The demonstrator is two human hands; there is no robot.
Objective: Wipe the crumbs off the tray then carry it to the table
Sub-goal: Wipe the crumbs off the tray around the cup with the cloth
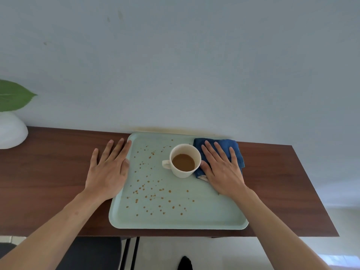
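Head camera is looking down at a long dark brown wooden shelf [58, 172] that is sitting against a pale blue-grey wall [175, 65]. A pale green flat plastic tray [204, 211] with round corners is lying on the shelf, with its far edge right by the wall. Lots of little brown crumbs [148, 195] are lying all over the left and near parts of the tray.

A white round cup [185, 160] is standing on the tray near the back, and it is holding a brown drink. Its small handle is pointing left.

The person's right hand [222, 168] is pressing flat, fingers spread, on a folded dark blue cloth [226, 145] at the tray's back right corner. The hand is covering most of the cloth, so its full shape is hard to see. The thumb is sitting just beside the cup.

The person's left hand [109, 168] is lying open and flat on the shelf, with its finger and thumb side touching the tray's left edge. It is not holding anything.

At the far left, a white rounded pot [11, 131] and one big green leaf [13, 96] are getting cut off by the picture's edge. Below the shelf, some dark shapes are too unclear to name.
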